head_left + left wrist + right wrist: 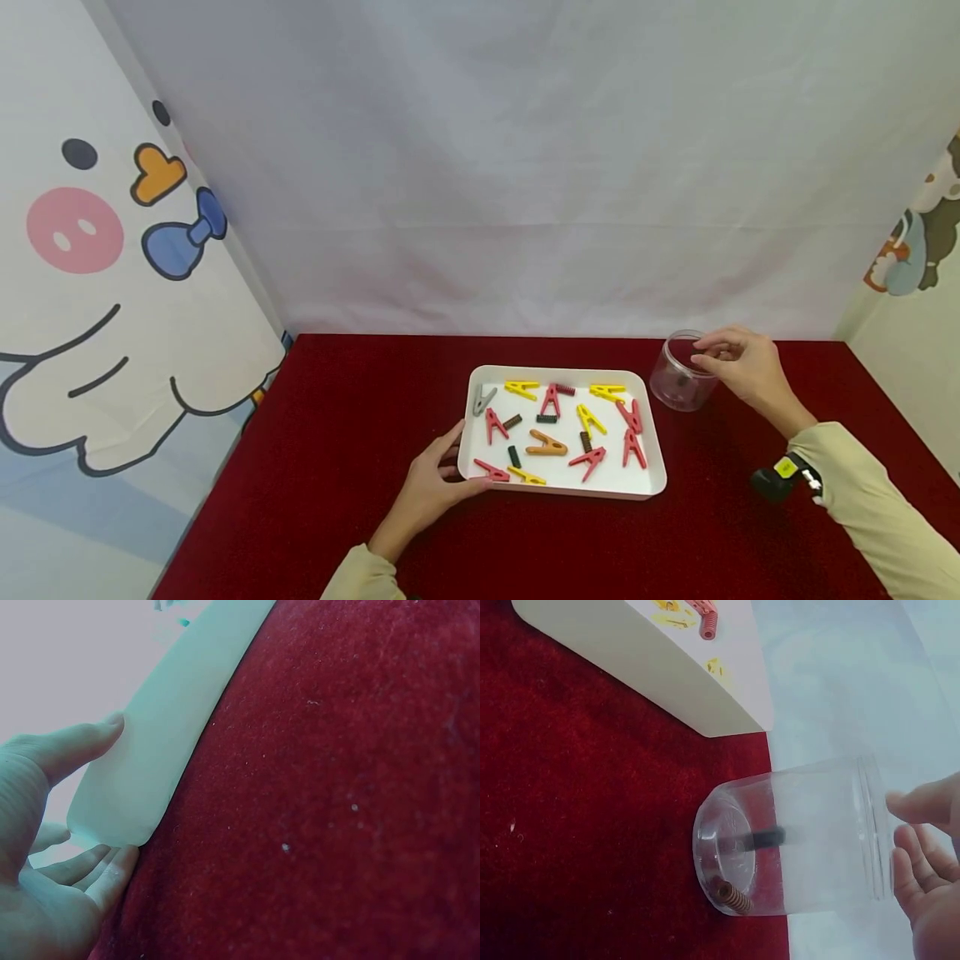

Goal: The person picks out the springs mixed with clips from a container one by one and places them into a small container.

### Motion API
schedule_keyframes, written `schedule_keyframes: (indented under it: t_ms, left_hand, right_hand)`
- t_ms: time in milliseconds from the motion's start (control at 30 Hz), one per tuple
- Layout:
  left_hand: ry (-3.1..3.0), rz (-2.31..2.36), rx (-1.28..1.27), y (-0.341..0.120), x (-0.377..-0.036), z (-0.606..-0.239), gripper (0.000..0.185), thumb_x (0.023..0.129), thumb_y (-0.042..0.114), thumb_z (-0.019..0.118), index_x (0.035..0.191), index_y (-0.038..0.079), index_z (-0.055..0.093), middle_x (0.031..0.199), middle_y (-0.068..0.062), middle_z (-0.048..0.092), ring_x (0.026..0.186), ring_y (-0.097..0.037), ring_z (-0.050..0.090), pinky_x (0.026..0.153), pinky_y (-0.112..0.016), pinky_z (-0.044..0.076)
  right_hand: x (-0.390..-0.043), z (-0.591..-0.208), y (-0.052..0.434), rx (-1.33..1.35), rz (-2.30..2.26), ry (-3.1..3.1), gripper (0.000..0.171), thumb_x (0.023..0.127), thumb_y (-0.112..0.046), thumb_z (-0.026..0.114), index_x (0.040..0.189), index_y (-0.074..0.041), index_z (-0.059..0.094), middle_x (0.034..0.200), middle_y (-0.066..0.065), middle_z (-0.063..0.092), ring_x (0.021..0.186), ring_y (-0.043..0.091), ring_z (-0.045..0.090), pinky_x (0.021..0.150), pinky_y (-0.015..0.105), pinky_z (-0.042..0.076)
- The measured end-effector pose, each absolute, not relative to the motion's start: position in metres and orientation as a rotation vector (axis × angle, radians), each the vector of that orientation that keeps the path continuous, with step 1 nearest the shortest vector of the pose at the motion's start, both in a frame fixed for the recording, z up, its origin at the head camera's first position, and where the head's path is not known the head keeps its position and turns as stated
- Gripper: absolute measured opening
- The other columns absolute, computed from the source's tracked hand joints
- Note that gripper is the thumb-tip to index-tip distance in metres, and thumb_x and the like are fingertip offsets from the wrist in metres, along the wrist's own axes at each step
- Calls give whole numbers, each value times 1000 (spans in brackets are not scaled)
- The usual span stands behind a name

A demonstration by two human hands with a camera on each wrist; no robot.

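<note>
A white tray (587, 492) lies on the red cloth and holds several red, yellow, orange and grey clip halves (546, 444) plus small springs. My left hand (461, 461) grips its near left corner, thumb along the left rim and fingers against the wall; the left wrist view shows the hand (114, 792) round the tray's wall (161, 750). Right of the tray stands a clear plastic jar (677, 385) without a lid. My right hand (705, 351) pinches its rim. In the right wrist view the jar (795, 840) holds a brown spring (731, 897) and a dark piece, with my fingertips (922, 804) at the rim.
The red tablecloth (337, 433) runs to a white curtain at the back. Cartoon-printed panels stand at the left and right. A small black device with a yellow tag (783, 477) sits on my right wrist. The tray's corner (652, 675) lies close to the jar.
</note>
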State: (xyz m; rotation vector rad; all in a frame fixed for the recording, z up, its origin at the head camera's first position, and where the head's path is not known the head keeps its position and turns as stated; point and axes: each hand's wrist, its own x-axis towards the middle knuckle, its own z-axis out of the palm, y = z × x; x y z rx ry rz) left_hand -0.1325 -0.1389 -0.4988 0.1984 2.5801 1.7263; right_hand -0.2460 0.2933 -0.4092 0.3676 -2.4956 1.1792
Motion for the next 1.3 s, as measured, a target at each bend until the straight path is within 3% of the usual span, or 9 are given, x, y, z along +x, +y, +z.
schedule_keyframes:
  t_ms: [133,467,700,1033,1300]
  left_hand:
    - [2575,1721,187,-139,-133,-499,95,69,31,86,147,14,36,131,-11,50,114,-24,52,85,-28,50]
    - [2574,1726,199,-138,-132,-499,93,70,29,86,147,13,36,130,-12,50,114,-25,52,85,-30,50]
    - [2566,1740,188,-137,-130,-492,91,70,25,85,146,11,37,132,-14,50,114,-27,51,86,-34,50]
    - [2571,1714,170,-139,-133,-499,94,70,32,85,147,17,35,132,-11,49,114,-24,51,86,-31,50]
    - [2575,1704,160,-138,-133,-499,93,71,31,85,148,18,35,133,-10,49,115,-24,50,87,-33,49]
  right_hand:
    - [-246,-408,293,335,1157,-2489,13,78,-4,76,88,2,72,79,7,65,63,1,53,54,10,42]
    - [-242,-403,286,383,1146,-2488,14,80,-7,75,91,1,71,92,12,63,71,-1,55,62,8,43]
    - [-239,-399,279,431,1163,-2477,12,81,-5,74,91,1,71,91,10,63,71,0,59,62,9,46]
    - [-235,-396,271,495,1211,-2435,16,78,0,75,92,4,70,92,13,61,72,1,60,60,12,49]
    - [-230,-397,265,562,1174,-2460,20,77,-1,77,95,-1,71,98,12,62,78,-1,59,63,12,48]
